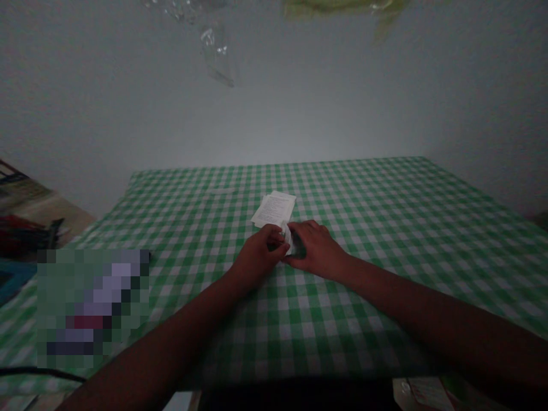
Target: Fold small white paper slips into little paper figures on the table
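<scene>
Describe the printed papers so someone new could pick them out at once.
Start at the green-and-white checked tablecloth. Near its middle are the left hand and right hand. Just beyond them, printed white papers lie flat, unlike the white piece between the hands.

The left hand [259, 257] and the right hand [317, 249] are close together above a green and white checked tablecloth [377, 228], and they hold a small folded white paper [289, 238] between them. Just beyond the hands lie printed paper sheets [274, 209]. A clear plastic piece [216, 51] hangs before the grey wall [325, 97].
</scene>
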A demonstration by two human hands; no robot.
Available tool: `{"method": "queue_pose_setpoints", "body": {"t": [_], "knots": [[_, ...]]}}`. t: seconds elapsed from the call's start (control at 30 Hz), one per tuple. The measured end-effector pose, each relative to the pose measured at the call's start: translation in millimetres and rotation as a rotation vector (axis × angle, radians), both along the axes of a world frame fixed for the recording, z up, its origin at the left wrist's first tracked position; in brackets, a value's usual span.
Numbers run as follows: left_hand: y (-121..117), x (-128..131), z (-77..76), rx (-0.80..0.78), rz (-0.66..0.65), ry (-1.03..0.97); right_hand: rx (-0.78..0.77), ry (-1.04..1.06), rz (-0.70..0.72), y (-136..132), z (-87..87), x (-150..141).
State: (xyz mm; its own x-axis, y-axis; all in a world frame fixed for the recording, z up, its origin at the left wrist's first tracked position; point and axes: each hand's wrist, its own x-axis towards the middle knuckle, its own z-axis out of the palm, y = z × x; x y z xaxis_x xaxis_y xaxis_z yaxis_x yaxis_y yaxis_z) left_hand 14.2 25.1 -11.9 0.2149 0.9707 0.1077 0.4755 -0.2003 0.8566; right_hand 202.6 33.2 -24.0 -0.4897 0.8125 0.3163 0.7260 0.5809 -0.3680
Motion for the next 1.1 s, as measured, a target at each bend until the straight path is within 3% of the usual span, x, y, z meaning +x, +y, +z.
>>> {"method": "queue_pose_setpoints", "body": {"t": [0.17,0.37,0.7,1.1], "knots": [[2,-1,-4.9,-0.052,-0.031,-0.116,0.019,0.053,0.021,0,0.9,-1],[3,-2,0.9,-0.127,0.001,-0.245,0.028,0.151,0.04,-3,3.7,1],[-4,-9,9.1,-0.063,0.063,-0.089,-0.019,0.353,0.097,-9,5.3,5],[0,-8,-4.0,-0.098,0.019,-0.194,0.033,0.357,0.074,-19,9.1,0]]}}
